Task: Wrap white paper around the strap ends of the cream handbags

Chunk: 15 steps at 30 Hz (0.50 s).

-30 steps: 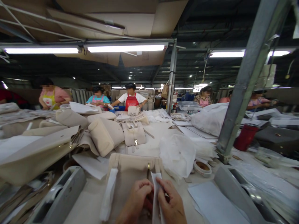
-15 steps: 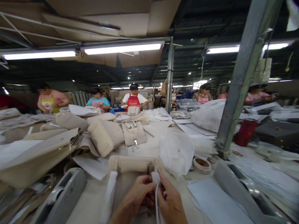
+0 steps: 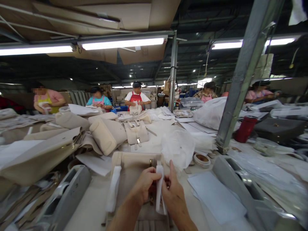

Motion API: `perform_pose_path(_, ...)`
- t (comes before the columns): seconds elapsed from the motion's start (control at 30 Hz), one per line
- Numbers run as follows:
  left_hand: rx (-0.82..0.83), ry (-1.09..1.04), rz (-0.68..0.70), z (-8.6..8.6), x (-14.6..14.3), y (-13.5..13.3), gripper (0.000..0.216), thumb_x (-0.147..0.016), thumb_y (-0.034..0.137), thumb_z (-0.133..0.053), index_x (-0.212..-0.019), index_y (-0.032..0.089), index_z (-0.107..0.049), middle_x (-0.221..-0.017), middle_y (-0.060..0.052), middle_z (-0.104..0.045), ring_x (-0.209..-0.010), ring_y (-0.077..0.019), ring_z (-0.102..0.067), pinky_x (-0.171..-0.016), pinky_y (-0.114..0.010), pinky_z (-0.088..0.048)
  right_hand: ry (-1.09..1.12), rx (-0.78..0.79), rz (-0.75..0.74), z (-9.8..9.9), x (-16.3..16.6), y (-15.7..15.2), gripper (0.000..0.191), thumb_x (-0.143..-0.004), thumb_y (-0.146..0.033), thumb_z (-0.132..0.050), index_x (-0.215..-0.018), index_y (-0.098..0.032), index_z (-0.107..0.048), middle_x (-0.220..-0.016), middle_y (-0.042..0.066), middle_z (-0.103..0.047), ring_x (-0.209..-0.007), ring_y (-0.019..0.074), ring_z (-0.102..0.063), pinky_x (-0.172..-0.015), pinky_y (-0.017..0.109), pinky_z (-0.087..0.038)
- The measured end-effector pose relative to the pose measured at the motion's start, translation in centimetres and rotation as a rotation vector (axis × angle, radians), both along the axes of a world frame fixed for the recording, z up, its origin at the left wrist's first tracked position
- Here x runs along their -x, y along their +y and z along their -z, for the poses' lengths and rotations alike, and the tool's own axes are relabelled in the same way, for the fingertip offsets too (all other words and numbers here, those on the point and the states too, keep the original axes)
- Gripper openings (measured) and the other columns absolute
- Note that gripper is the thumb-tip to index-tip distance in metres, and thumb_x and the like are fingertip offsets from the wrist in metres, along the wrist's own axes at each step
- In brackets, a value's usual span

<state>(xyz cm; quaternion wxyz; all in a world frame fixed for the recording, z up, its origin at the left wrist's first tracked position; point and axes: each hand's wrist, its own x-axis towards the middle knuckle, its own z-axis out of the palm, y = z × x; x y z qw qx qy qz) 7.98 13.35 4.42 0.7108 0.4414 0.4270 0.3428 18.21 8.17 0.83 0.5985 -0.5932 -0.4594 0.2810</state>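
Note:
A beige handbag (image 3: 131, 162) lies flat in front of me, with gold-coloured metal fittings near its middle. A white wrapping strip (image 3: 159, 192) runs along the bag's right side, and a second white strip (image 3: 114, 189) covers a strap on its left. My left hand (image 3: 145, 183) pinches the right-hand strip between thumb and fingers. From the other side my right hand (image 3: 174, 192) holds the same strip, its index finger stretched upward and its other fingers curled in. What lies under the wrapping is hidden.
Grey tape dispensers (image 3: 64, 192) (image 3: 250, 189) flank the bag. Beyond it are a small beige bag (image 3: 136, 132), crumpled white wrapping (image 3: 178, 147), a tape roll (image 3: 202, 159) and white sheets (image 3: 216, 195). A metal post (image 3: 238, 86) rises at right. Several co-workers stand across the table.
The view has tilted down slightly. My hands have shifted along the strip, which now lies flatter against the bag, and my right index finger has straightened away from it.

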Motion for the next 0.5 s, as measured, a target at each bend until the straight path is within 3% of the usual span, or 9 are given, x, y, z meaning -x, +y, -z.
perform_pose_path(0.13,0.034,-0.104,-0.035,1.0,0.1,0.1,0.037,-0.051,0.033,-0.082,-0.073,0.018,-0.056,-0.057,0.004,-0.060,-0.053,-0.0123,-0.055,-0.052,-0.024,-0.042,0.445,0.094,-0.244,1.9,-0.7,-0.9,0.094,-0.072,-0.054,-0.065,-0.148,-0.012,-0.027,-0.091,0.007,-0.071,-0.074,0.0237,-0.068,-0.062,0.034,-0.056)
perform_pose_path(0.2,0.043,-0.164,-0.045,1.3,0.1,0.1,0.038,-0.052,0.033,-0.082,-0.074,0.019,-0.054,-0.060,0.002,-0.063,-0.053,-0.0117,-0.056,-0.054,-0.024,-0.043,0.509,0.130,-0.313,2.9,-0.8,-1.4,0.103,-0.067,-0.056,-0.070,-0.149,-0.014,-0.024,-0.082,0.004,-0.070,-0.067,0.0225,-0.066,-0.055,0.032,-0.054)
perform_pose_path(0.27,0.053,-0.214,-0.048,1.5,-0.2,-0.1,0.038,-0.054,0.034,-0.082,-0.074,0.019,-0.053,-0.065,0.001,-0.067,-0.056,-0.0122,-0.059,-0.057,-0.024,-0.044,0.444,0.177,-0.292,3.6,-0.5,-1.6,0.098,-0.069,-0.055,-0.068,-0.149,-0.017,-0.025,-0.068,0.000,-0.067,-0.061,0.0217,-0.064,-0.049,0.029,-0.051)
perform_pose_path(0.33,0.075,-0.261,-0.034,1.8,-0.5,-0.3,0.040,-0.054,0.036,-0.082,-0.077,0.019,-0.053,-0.067,-0.001,-0.069,-0.060,-0.0146,-0.062,-0.059,-0.026,-0.046,0.290,0.196,-0.221,4.0,0.2,-1.7,0.087,-0.075,-0.051,-0.062,-0.148,-0.018,-0.028,-0.067,0.000,-0.068,-0.062,0.0228,-0.065,-0.050,0.029,-0.052)
perform_pose_path(0.4,0.068,-0.290,-0.036,2.1,-0.9,-0.5,0.043,-0.053,0.040,-0.083,-0.078,0.019,-0.054,-0.065,0.000,-0.067,-0.059,-0.0151,-0.061,-0.057,-0.026,-0.046,0.070,0.172,-0.140,4.3,0.9,-1.5,0.082,-0.079,-0.044,-0.058,-0.149,-0.016,-0.028,-0.085,0.006,-0.074,-0.073,0.0250,-0.069,-0.062,0.032,-0.055)
perform_pose_path(0.5,-0.023,-0.264,-0.120,2.7,-1.1,-0.5,0.047,-0.051,0.047,-0.084,-0.075,0.017,-0.056,-0.059,0.003,-0.062,-0.054,-0.0107,-0.056,-0.054,-0.023,-0.042,-0.253,0.138,-0.090,4.4,1.1,-1.1,0.076,-0.080,-0.036,-0.053,-0.149,-0.014,-0.031,-0.116,0.014,-0.070,-0.094,0.0278,-0.070,-0.079,0.033,-0.053)
